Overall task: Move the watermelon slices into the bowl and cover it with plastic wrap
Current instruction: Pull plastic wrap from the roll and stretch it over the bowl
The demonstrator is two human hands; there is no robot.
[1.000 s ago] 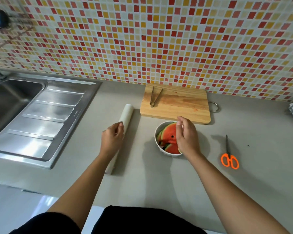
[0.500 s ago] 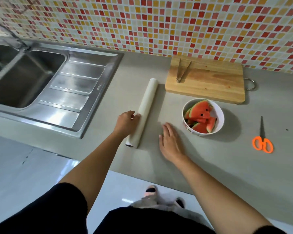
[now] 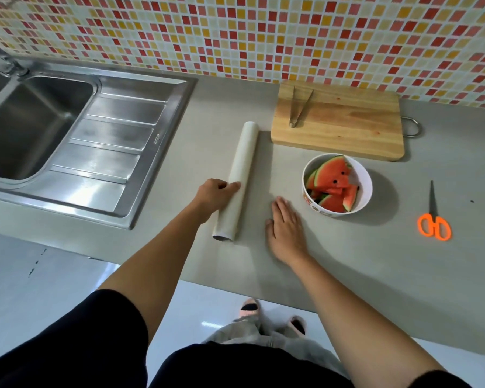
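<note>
A white bowl point(image 3: 364, 182) on the grey counter holds several red watermelon slices point(image 3: 332, 180) with green rind. Left of it lies a white roll of plastic wrap point(image 3: 240, 169), pointing away from me. My left hand point(image 3: 214, 197) rests against the roll's near left side, fingers curled on it. My right hand point(image 3: 286, 229) lies flat on the counter between the roll and the bowl, fingers together and pointing forward. A faint sheet of film seems to lie under it, stretching from the roll.
A wooden cutting board point(image 3: 345, 124) with metal tongs point(image 3: 298, 107) sits behind the bowl by the tiled wall. Orange-handled scissors point(image 3: 433, 218) lie to the right. A steel sink point(image 3: 34, 127) with drainboard fills the left. The counter's front edge is near my arms.
My right hand left the bowl and came down flat on the counter right of the roll. My left hand stays on the roll. The view shifted left and back.
</note>
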